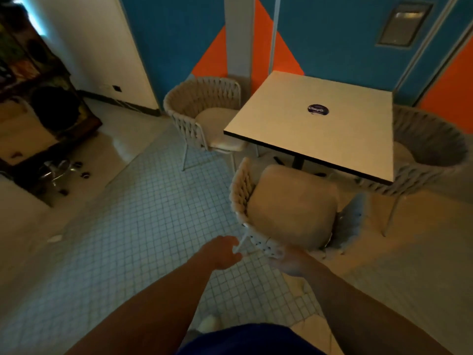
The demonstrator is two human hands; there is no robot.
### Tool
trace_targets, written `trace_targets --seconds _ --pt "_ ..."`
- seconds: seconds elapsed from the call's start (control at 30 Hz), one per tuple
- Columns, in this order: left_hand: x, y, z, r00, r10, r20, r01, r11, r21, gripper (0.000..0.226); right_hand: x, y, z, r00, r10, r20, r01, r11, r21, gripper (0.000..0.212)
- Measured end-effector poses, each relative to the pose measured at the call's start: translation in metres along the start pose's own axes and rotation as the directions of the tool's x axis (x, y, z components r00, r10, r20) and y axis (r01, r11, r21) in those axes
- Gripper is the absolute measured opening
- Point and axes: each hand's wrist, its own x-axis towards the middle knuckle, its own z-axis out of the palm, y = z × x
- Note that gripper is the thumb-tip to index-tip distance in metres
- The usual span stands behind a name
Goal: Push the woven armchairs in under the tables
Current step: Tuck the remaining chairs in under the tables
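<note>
The left hand (222, 252) and right hand (289, 261) grip the near armchair (291, 203) facing a counter (320, 142), with a left armchair (204, 111) and right armchair (432, 149) flanking.

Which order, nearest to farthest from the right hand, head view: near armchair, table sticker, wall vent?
1. near armchair, at the right hand, bottom centre.
2. table sticker, mid-table, beyond it.
3. wall vent, top right, farthest back.

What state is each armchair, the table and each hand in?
near armchair: seat mostly out from under table
left armchair: seat edge under table
right armchair: seat partly under table
table: upright, sticker on top
left hand: grips near armchair's back frame
right hand: on its woven back, grip blurred
</note>
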Motion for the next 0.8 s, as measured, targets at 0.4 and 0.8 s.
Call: trace_targets --seconds 0.4,0.8 --pt "-0.014 -0.172 -0.043 0.981 -0.180 -0.069 0.158 0.957 -0.245 0.055 0.091 -0.160 0.042 0.997 -0.077 0.005 0.078 0.995 -0.061 0.071" --pt "0.014 -0.329 -0.158 0.981 -0.141 -0.132 0.101 0.957 -0.273 0.051 0.179 -0.315 0.041 0.993 -0.093 -0.069 0.097 0.994 0.058 0.070"
